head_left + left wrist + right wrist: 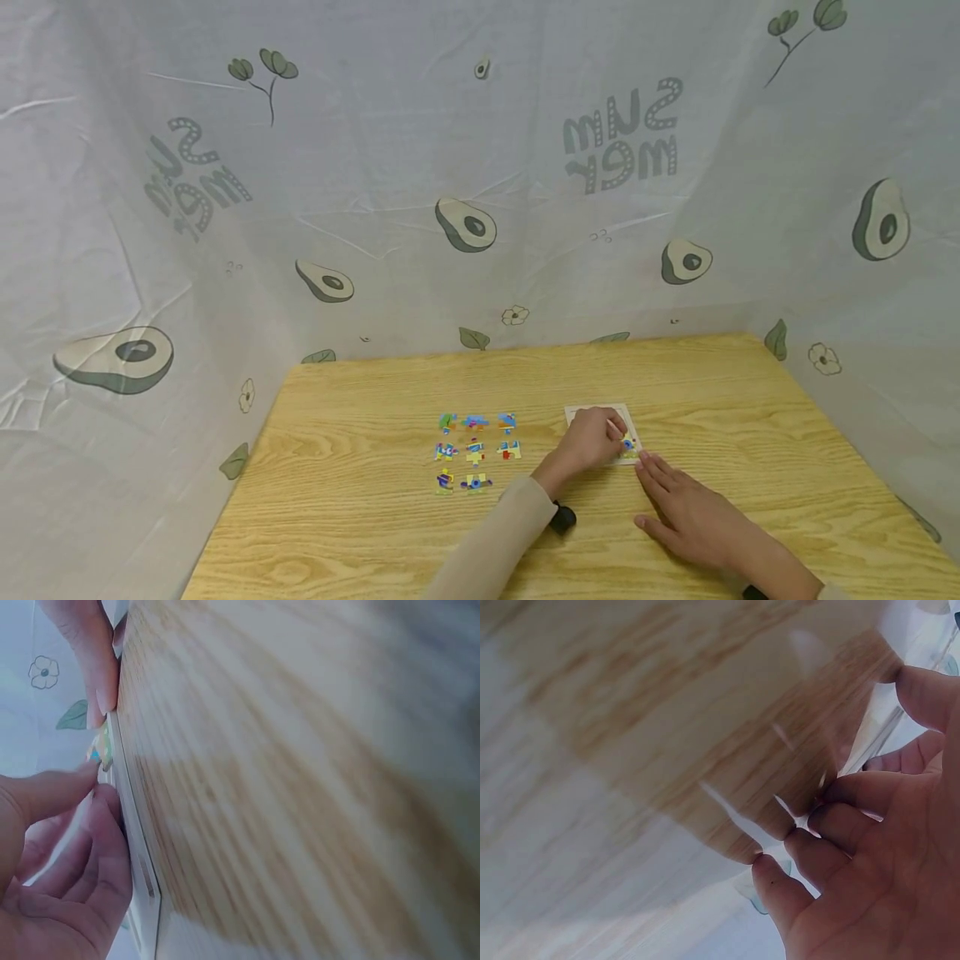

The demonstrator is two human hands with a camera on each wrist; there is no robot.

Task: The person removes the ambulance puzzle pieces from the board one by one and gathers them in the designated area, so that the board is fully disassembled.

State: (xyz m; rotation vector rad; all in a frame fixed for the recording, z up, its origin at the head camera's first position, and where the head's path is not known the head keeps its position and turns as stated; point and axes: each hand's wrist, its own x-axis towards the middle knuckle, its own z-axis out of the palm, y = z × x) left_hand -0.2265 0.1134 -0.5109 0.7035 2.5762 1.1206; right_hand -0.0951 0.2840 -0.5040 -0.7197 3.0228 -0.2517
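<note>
My left hand is over a small white puzzle tray, covering much of it. Its thumb and bent index finger pinch the edge of a colourful puzzle piece at the tray's near right corner. In the left wrist view that puzzle piece shows green, yellow and blue just beyond the fingertips. My right hand lies palm down with fingers extended, its fingertips right at the tray's near right corner. In the right wrist view its fingertips rest on the glossy tabletop.
Several loose puzzle pieces lie in spaced rows left of the tray. They sit on a wood-grain table. A pale curtain printed with avocados surrounds the table at the back and sides. A black wrist device shows under the left sleeve.
</note>
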